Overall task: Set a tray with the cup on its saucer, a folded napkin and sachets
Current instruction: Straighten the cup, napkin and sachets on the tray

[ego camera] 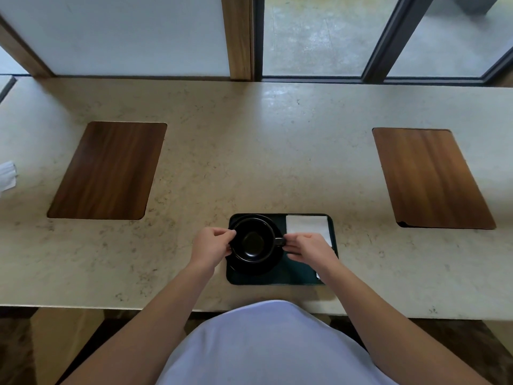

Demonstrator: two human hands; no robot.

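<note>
Glossy cup, prob. ceramic

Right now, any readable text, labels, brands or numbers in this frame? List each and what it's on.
None readable.
Cup, saucer, tray, napkin: no print visible.
Two wooden mats: plain.
White paper at the left edge: too blurred to tell.
</note>
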